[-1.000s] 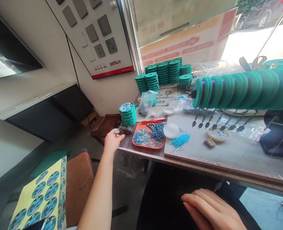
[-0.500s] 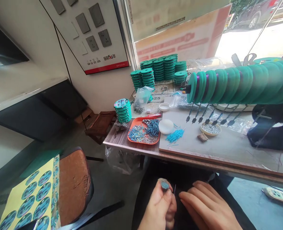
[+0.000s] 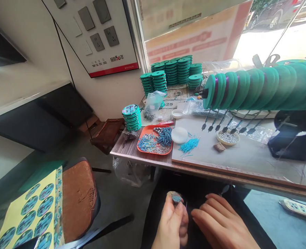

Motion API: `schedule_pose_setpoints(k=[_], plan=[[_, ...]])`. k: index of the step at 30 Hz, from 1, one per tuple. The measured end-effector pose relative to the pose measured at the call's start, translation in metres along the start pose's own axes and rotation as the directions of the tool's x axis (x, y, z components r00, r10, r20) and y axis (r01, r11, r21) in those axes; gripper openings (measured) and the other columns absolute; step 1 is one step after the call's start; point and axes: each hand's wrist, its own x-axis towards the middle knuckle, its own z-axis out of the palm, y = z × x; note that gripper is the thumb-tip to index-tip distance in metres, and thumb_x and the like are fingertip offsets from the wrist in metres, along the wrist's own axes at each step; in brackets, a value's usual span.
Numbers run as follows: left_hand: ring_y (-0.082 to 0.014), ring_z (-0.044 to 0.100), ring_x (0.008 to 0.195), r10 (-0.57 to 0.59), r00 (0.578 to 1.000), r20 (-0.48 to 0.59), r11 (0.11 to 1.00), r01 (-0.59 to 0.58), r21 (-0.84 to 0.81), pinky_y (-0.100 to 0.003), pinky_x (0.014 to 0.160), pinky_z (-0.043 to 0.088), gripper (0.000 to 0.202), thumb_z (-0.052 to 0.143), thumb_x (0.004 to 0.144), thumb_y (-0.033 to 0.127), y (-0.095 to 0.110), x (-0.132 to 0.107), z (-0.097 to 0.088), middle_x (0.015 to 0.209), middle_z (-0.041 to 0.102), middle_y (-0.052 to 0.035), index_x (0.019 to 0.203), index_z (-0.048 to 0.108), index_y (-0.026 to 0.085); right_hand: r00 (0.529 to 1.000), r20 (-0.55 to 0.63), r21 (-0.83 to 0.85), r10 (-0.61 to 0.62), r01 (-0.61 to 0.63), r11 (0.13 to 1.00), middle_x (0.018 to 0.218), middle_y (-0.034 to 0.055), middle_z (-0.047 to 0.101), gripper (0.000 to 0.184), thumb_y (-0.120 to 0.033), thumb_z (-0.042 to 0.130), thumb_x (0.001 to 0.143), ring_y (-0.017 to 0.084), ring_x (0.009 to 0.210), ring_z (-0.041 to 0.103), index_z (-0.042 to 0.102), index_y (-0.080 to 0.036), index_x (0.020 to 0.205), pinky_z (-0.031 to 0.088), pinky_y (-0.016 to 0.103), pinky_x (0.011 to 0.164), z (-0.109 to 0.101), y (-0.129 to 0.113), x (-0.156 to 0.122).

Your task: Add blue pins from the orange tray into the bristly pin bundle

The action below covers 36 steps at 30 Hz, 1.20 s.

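My left hand (image 3: pixel 171 221) is closed low in front of my dark-clothed lap, thumb against the curled fingers. It grips a small blue-grey textured piece (image 3: pixel 177 199) with a tan edge, whose kind is unclear. A thin needle-like tip (image 3: pixel 186 204) sticks up beside the thumb. To its right, a short gap away, is my right hand (image 3: pixel 220 219), back upward and fingers bent together. Its thumb and whatever lies under the fingertips are hidden.
An orange tray (image 3: pixel 140 149) of small metal and blue parts sits at the table's left. Nearby lie thin blue pieces (image 3: pixel 189 145), a white disc (image 3: pixel 179 135) and a dish of grey pellets (image 3: pixel 228 138). A row of green spools (image 3: pixel 243 90) spans the right; a chair (image 3: pixel 77 200) stands left.
The view has shifted slightly. My left hand still grips the small piece, which has tilted a little. My right hand stays beside it with fingers bent.
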Motion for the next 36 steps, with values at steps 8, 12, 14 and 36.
schedule_pose_setpoints(k=[8, 12, 14, 36], plan=[[-0.0003, 0.009, 0.040, 0.040, 0.997, -0.069, 0.996, -0.045, -0.073, -0.017, 0.039, 0.003, 0.051, 0.067, 0.064, 0.051, 0.001, 0.001, 0.002, 0.050, 0.022, 0.0110, 0.071, 0.028, 0.019, 0.999, 0.040, -0.010, -0.017, 0.017, 1.000, 0.063, -0.0011, 0.049, 0.022, -0.002, 0.037, 0.083, 0.011, 0.063, 0.043, 0.053, -0.016, 0.078, 0.031, 0.029, 0.084, -0.003, 0.000, 0.001], [0.0000, 0.009, 0.040, 0.036, 0.997, -0.068, 0.994, -0.043, -0.102, -0.017, 0.040, 0.005, 0.049, 0.069, 0.061, 0.048, 0.006, -0.001, 0.006, 0.048, 0.021, 0.0119, 0.073, 0.034, 0.017, 0.999, 0.039, 0.001, 0.004, -0.004, 1.000, 0.063, -0.0012, 0.050, 0.022, -0.002, 0.037, 0.083, 0.012, 0.063, 0.043, 0.053, -0.017, 0.079, 0.031, 0.029, 0.085, -0.002, 0.000, 0.000], [0.0000, 0.009, 0.040, 0.034, 0.996, -0.078, 0.993, -0.042, -0.109, -0.017, 0.041, 0.005, 0.049, 0.070, 0.060, 0.049, 0.006, 0.000, 0.007, 0.048, 0.021, 0.0124, 0.075, 0.035, 0.017, 1.000, 0.025, 0.005, 0.014, -0.014, 1.000, 0.063, -0.0011, 0.049, 0.023, -0.002, 0.036, 0.083, 0.012, 0.063, 0.042, 0.053, -0.017, 0.078, 0.030, 0.029, 0.085, -0.001, -0.001, 0.001], [-0.0047, 0.015, 0.043, 0.249, 0.957, -0.152, 0.967, -0.238, 0.087, -0.020, 0.041, 0.012, 0.034, 0.066, 0.070, 0.044, -0.010, 0.003, -0.004, 0.049, 0.024, 0.0069, 0.067, 0.048, 0.015, 0.995, 0.009, -0.131, 0.097, -0.095, 0.987, 0.062, 0.0001, 0.050, 0.019, -0.010, 0.039, 0.087, 0.012, 0.058, 0.046, 0.052, -0.016, 0.075, 0.032, 0.028, 0.071, -0.004, 0.004, 0.000]])
